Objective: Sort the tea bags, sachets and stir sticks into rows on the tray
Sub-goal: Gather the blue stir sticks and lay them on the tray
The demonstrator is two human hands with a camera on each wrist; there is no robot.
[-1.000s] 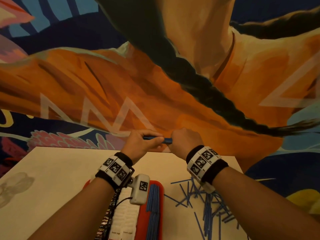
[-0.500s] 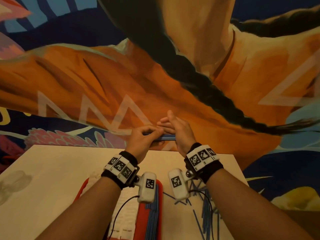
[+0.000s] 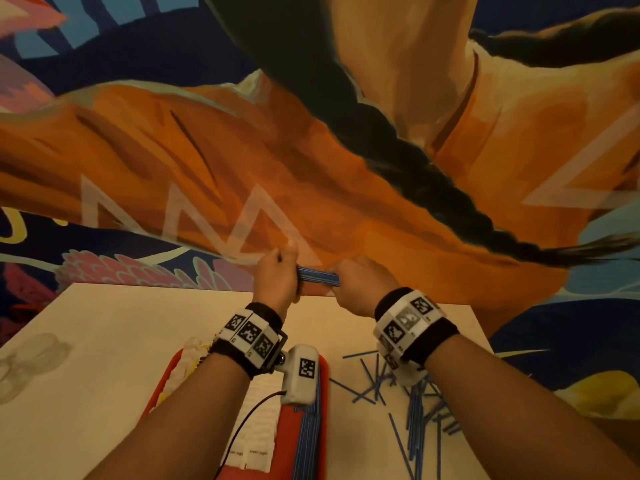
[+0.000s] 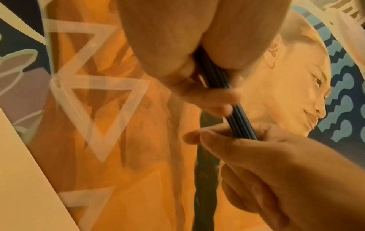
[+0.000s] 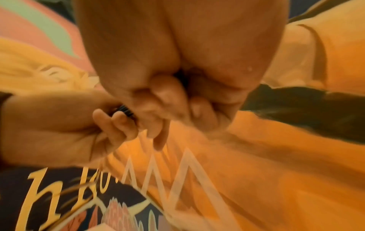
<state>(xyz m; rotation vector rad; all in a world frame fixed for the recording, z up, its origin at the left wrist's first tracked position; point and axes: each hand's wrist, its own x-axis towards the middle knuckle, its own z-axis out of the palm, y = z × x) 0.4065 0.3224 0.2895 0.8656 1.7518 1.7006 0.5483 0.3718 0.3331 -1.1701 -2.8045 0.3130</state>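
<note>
stick bundle [image 3: 318,276] (blue), between both hands

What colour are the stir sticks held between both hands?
Blue; the bundle of stir sticks shows best in the head view.

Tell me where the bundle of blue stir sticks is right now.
In the head view the bundle of blue stir sticks is held level between the left hand and right hand, above the table's far edge, beyond the red tray.

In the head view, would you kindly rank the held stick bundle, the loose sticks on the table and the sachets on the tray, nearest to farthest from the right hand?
1. Stick bundle: gripped in the right hand.
2. Loose sticks: on the table, below the right wrist.
3. Sachets: on the tray, lower left, under the left forearm.
</note>
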